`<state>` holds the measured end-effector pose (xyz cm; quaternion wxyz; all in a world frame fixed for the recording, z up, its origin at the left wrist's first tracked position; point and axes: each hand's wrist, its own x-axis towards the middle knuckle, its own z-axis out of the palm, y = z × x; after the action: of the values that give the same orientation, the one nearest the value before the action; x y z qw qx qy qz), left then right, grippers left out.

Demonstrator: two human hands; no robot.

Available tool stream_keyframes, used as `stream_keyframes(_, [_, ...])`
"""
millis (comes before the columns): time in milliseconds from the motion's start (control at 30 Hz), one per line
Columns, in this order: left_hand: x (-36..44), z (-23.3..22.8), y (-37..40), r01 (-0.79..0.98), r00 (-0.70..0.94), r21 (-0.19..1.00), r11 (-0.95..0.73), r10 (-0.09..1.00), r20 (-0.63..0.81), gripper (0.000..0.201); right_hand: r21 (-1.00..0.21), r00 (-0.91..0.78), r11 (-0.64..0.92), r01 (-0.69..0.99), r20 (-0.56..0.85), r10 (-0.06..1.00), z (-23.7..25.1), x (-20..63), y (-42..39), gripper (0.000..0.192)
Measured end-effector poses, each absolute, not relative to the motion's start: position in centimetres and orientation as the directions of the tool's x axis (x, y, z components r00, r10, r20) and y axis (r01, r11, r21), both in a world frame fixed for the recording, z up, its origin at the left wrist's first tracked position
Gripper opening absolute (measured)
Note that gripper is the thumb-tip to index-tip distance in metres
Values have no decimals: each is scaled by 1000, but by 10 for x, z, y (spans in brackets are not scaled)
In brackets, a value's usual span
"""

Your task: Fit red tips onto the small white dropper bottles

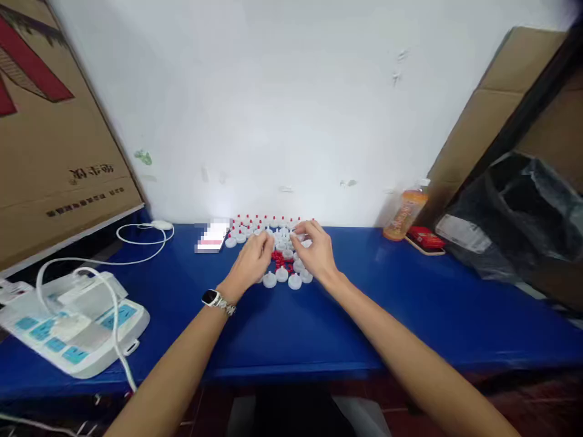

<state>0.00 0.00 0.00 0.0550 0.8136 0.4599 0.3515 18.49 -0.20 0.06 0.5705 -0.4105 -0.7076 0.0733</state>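
Observation:
Several white nozzle caps (294, 281) stand in a cluster on the blue table, and many in the back rows carry small red tips (283, 219). A pile of loose red tips (279, 260) lies in the middle, between my hands. My left hand (251, 261), with a watch at its wrist, is closed at the left of the pile; its fingers hide whatever is in them. On the right, my right hand (315, 250) has thumb and index finger curled together over the white caps. I cannot make out what they pinch.
A phone (213, 235) lies left of the caps. A power strip (82, 328) with white cables takes up the near left. Toward the right stand an orange drink bottle (405, 212), a red packet (426, 237) and a dark plastic bag (510, 212). A white wall (273, 109) closes off the back.

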Motion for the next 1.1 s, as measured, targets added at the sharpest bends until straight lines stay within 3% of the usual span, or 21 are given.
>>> stream_keyframes(167, [1,0,-7,704,463,262,-660,706,536,9,-572,127,547,612,753,645,1,198,0,11])
stream_keyframes(400, [-12,-4,2,685,368,415,-599,776,513,18,-636,-1,541,550,647,762,6,197,27,14])
stream_keyframes(500, [-16,-4,5,675,326,463,-575,795,511,22,-625,-61,494,605,582,811,14,186,64,14])
stream_keyframes(600, [-19,-5,7,660,325,481,-577,797,510,22,-546,-145,444,710,504,851,20,175,104,16])
stream_keyframes(767, [-28,-7,13,655,343,496,-570,809,478,15,-210,-350,433,877,338,873,17,163,142,20])
stream_keyframes(1100, [-39,-13,21,778,155,499,-382,886,436,13,-138,-443,466,874,168,881,18,159,158,19])
